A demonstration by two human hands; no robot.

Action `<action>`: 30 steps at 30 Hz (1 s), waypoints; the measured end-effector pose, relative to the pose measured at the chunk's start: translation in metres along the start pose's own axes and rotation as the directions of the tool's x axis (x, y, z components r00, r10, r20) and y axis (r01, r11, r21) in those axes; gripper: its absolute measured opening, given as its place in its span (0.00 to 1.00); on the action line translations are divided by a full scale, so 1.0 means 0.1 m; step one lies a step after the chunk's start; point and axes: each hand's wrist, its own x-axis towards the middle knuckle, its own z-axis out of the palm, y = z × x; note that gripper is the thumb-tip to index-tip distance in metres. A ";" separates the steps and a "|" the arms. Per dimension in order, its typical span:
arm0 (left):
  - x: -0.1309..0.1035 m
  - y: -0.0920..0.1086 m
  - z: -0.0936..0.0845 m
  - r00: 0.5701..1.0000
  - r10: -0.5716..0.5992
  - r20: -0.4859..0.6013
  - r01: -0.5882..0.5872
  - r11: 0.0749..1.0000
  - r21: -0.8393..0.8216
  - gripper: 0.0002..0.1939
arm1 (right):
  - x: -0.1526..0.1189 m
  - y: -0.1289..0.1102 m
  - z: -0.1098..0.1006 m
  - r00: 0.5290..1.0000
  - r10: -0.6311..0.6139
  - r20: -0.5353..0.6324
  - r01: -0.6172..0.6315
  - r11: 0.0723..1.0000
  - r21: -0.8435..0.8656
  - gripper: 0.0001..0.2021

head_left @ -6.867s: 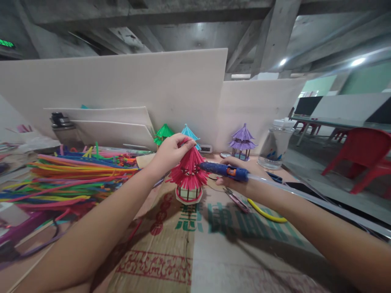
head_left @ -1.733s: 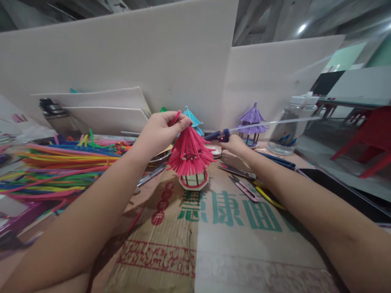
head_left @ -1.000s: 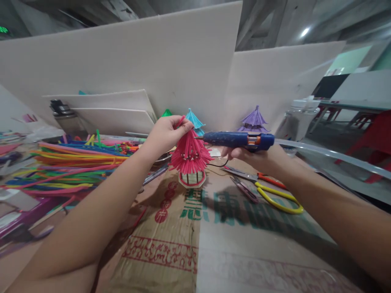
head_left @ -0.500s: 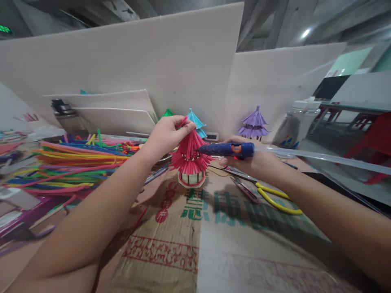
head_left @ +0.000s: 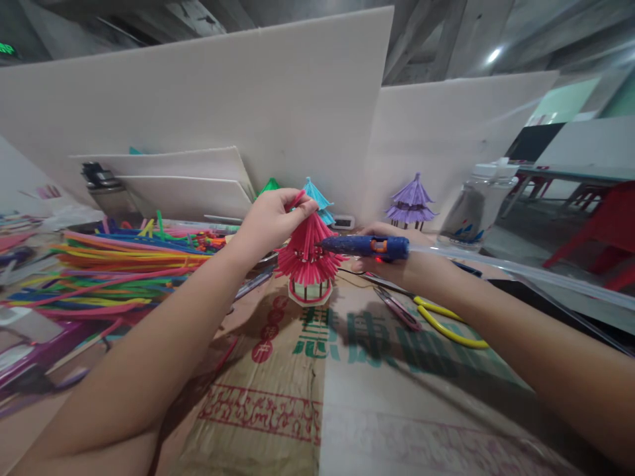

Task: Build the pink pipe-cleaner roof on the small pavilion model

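Note:
A small two-tiered pavilion model with red-pink pipe-cleaner roofs (head_left: 308,268) stands on the cardboard in front of me. My left hand (head_left: 278,215) pinches the peak of its upper roof between thumb and fingers. My right hand (head_left: 384,261) is wrapped round a blue hot glue gun (head_left: 354,246), mostly behind it, so the grip is partly hidden. The gun lies level, its dark nozzle at the right front of the upper roof; whether it touches I cannot tell. A long clear glue stick (head_left: 496,262) runs out of its back, and a small red light glows beneath.
Bundles of coloured pipe cleaners (head_left: 124,254) lie left. Yellow-handled pliers (head_left: 449,330) and a pink-handled pair of scissors (head_left: 399,309) rest near my right forearm. Behind stand a blue pavilion (head_left: 320,197), a purple pavilion (head_left: 411,201), a clear bottle (head_left: 476,205) and white boards (head_left: 208,112).
The glue gun has shifted slightly left and its back end has dipped a little, the glue stick sinking with it. My left hand stays on the roof peak.

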 end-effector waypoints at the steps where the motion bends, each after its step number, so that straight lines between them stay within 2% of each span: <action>1: 0.00 0.00 0.00 1.000 0.000 -0.001 0.000 1.000 0.001 0.18 | 0.00 0.00 0.00 1.000 0.000 -0.001 0.000 1.000 0.004 0.21; 7: 0.00 0.02 -0.01 1.000 0.003 -0.001 -0.003 1.000 0.009 0.18 | 0.00 0.00 -0.01 0.999 -0.029 -0.031 0.030 0.999 0.014 0.19; 14: -0.01 0.04 0.00 1.000 -0.003 -0.003 0.003 1.000 0.018 0.18 | 0.00 -0.01 -0.01 0.999 0.003 -0.038 -0.003 1.000 -0.006 0.21; 21: -0.01 0.05 0.00 1.000 0.000 0.011 0.000 1.000 0.016 0.18 | -0.02 -0.01 -0.02 0.993 -0.054 -0.100 0.052 0.998 -0.020 0.20; 30: -0.02 0.06 0.00 1.000 0.013 0.003 -0.013 1.000 0.016 0.17 | -0.04 -0.01 -0.01 0.989 -0.094 -0.118 0.091 0.995 -0.036 0.19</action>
